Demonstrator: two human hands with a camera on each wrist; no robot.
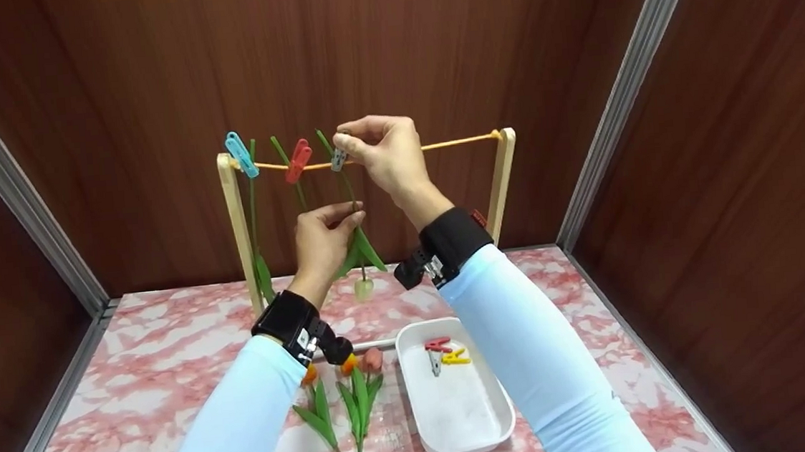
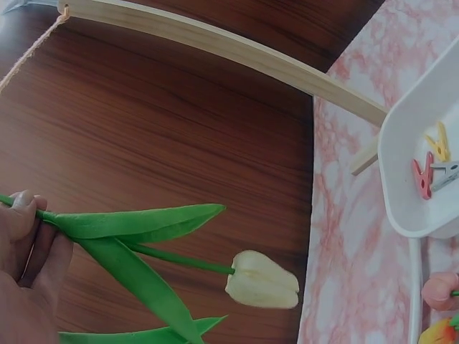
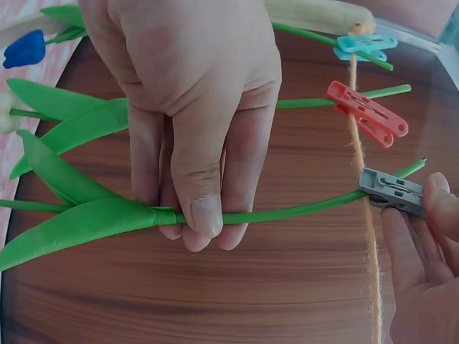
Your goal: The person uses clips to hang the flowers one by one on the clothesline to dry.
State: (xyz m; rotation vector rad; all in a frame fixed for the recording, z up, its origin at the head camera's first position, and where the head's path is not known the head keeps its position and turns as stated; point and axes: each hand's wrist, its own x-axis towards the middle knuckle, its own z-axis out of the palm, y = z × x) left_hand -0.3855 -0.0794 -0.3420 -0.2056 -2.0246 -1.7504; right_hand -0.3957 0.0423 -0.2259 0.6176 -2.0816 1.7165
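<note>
Watching remotely, I see the person's right arm [image 1: 548, 347] stretched forward and up, slanting inward to the left. The right hand [image 1: 391, 151] is the higher of the two; its thumb and fingers pinch the grey peg [image 3: 394, 192], whose nose sits on the orange cord [image 1: 453, 143]. The left arm [image 1: 241, 411] rises from the lower left, and the left hand [image 1: 325, 243] is lower, below the cord, its fingers pointing right. I can see its thumb and fingers pressed together around the stem of the white tulip [image 2: 262, 279].

That tulip hangs head-down, bloom and leaves below the left hand, its stem running up past the cord at the grey peg. To the left on the same cord, the red peg [image 1: 298, 161] and the blue peg [image 1: 242, 154] each have a stem beside them; the blue tulip [image 3: 24, 49] shows in my right wrist view.

On the table [image 1: 166, 331], the white tray [image 1: 461, 422] holds a red, a grey and a yellow peg [image 1: 455, 357]. More tulips [image 1: 357, 402] lie just left of it, blooms pointing away from the person.
</note>
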